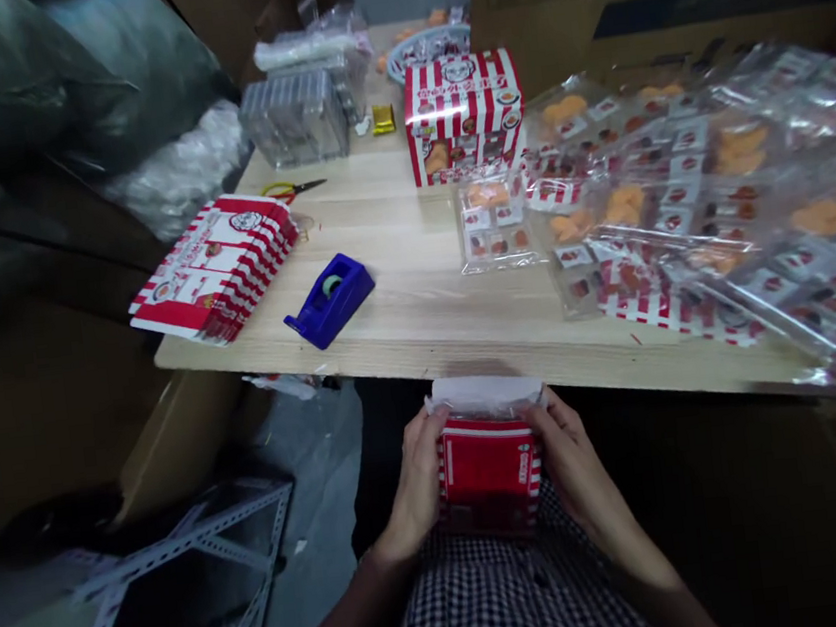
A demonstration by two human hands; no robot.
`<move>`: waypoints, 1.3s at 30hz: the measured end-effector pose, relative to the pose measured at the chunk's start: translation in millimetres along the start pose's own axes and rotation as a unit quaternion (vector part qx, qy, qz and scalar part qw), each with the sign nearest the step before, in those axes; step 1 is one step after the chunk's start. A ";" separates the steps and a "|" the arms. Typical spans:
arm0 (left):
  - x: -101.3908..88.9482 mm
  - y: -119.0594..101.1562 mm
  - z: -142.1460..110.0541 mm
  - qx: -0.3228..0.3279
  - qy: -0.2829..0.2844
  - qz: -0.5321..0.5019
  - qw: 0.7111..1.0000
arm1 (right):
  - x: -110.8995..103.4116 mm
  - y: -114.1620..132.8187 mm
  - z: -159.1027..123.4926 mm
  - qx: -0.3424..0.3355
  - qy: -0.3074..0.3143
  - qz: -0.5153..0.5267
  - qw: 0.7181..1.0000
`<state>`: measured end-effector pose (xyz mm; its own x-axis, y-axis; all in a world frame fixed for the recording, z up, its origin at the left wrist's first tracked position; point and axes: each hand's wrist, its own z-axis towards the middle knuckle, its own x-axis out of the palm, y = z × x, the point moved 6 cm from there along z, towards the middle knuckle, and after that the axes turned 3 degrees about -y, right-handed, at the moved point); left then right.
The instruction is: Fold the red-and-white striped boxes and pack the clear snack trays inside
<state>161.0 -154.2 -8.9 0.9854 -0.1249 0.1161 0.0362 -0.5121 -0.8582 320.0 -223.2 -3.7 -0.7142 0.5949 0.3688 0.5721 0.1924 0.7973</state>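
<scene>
A red box with striped sides (490, 471) is held at my lap, just below the table edge, its white-lined end flap raised. My left hand (419, 474) grips its left side, thumb near the opening. On the opposite side my right hand (565, 443) is closed around the box, thumb by the top edge. Clear plastic shows inside the opening between my thumbs. A finished-looking red and white striped box (466, 117) stands upright at the back of the table.
On the table (419, 323) are a blue tape dispenser (332, 300), a stack of flat cartons (220, 266) and yellow-handled scissors (290, 189). Clear packets (678, 213) pile up at right. Clear plastic cases (294, 118) stand at the back left. A metal frame (188, 551) is at lower left.
</scene>
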 end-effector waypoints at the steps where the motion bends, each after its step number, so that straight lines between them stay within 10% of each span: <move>1: -0.5 2.8 0.7 -0.004 -0.001 -0.018 1.000 | 0.0 -2.8 0.4 -0.003 -0.001 -0.001 1.000; 6: 10.3 -7.5 9.6 -0.006 0.075 -0.081 0.994 | 4.8 -7.7 7.7 -0.025 0.005 -0.039 0.999; 9: 2.3 -27.3 15.6 0.116 0.039 0.000 0.992 | 6.0 -12.6 16.7 -0.032 0.006 -0.052 0.998; 13: -5.1 -64.1 -0.7 0.418 -0.056 0.277 0.863 | 5.5 -15.8 25.9 -0.043 0.015 -0.056 0.997; 15: -0.7 -67.1 -6.6 0.468 -0.044 0.384 0.795 | 6.1 -15.2 26.5 -0.049 0.025 -0.063 0.997; 18: 1.5 -61.9 -6.8 0.462 -0.008 0.439 0.770 | 9.1 -13.0 21.8 -0.058 0.037 -0.067 0.995; 29: 1.3 -45.5 8.0 0.460 0.061 0.384 0.798 | -26.3 -23.2 8.2 -0.162 -0.089 -0.066 0.981; 35: -28.8 -17.5 25.0 0.306 -0.019 0.129 0.943 | -29.5 -15.4 26.9 -0.179 -0.016 -0.100 0.979; 39: -28.0 0.9 29.1 0.204 0.004 0.044 0.978 | -23.8 6.4 40.8 -0.201 0.083 -0.154 0.964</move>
<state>138.3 -126.4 -27.5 0.9865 -0.1598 0.0360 0.0173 -0.1172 -0.9930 357.1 -204.2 -26.9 -0.8985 0.4192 0.1305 0.1450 0.0028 0.9894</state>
